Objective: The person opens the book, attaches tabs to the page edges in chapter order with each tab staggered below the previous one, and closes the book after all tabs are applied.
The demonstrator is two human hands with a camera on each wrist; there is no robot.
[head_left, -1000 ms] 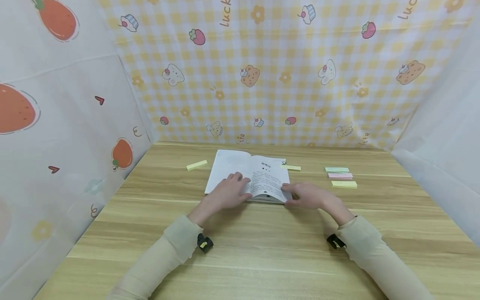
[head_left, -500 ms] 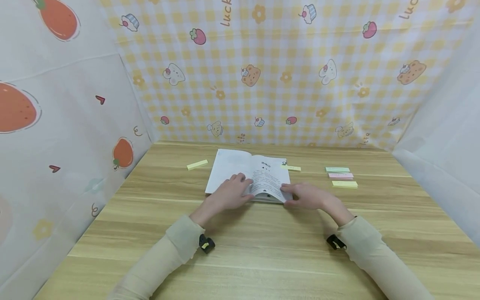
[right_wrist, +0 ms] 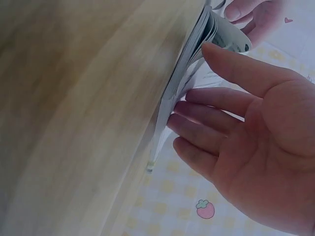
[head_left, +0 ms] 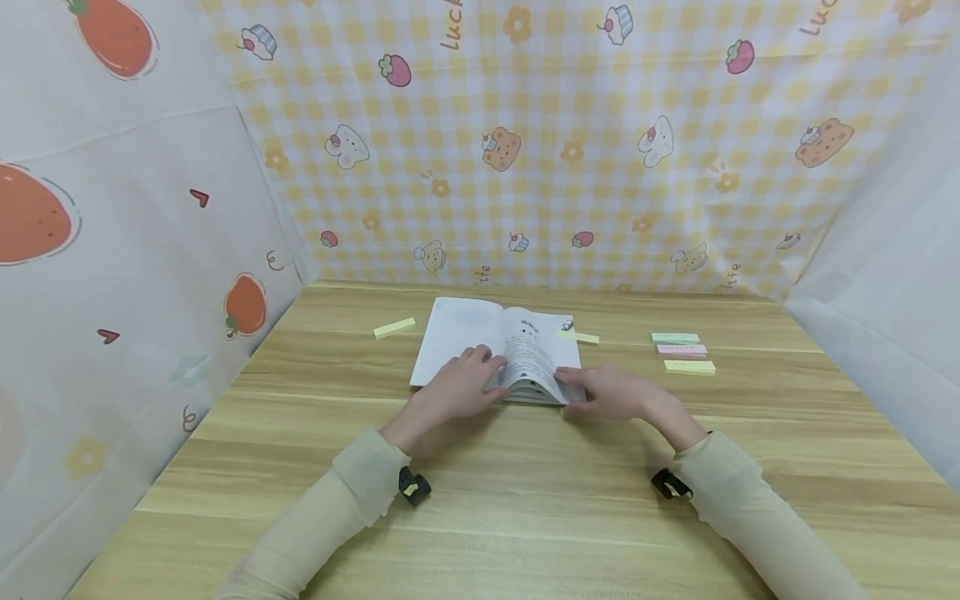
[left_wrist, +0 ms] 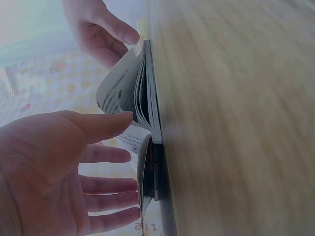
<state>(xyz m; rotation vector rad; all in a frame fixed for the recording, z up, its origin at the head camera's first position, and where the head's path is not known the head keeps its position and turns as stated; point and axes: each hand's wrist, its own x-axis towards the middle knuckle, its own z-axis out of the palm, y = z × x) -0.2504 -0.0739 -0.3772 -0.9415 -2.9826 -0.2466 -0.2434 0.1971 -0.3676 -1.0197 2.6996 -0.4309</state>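
Observation:
An open book [head_left: 461,321] lies on the table, its right page [head_left: 528,354] arched up along the near edge. My left hand [head_left: 461,385] rests on the lower part of the left page by the spine. In the left wrist view, the left hand's fingers [left_wrist: 110,186] are extended against the paper, thumb apart. My right hand [head_left: 611,392] touches the right page near its lower outer corner and bows it leftward. Its fingers [right_wrist: 204,123] look nearly straight in the right wrist view, with the thumb spread away. A yellow sticky tab [head_left: 587,338] sticks out from the right page's edge.
Left of the book lies one yellow paper strip [head_left: 394,328]. Green [head_left: 675,338], pink [head_left: 681,350] and yellow [head_left: 690,367] sticky tab pads sit to the right. A patterned cloth [head_left: 525,192] hangs behind the wooden table [head_left: 517,517].
The right hand has shifted slightly left, and the right page arches more at its near edge. The tab on it has moved a little left with the page. My left hand stays nearly still.

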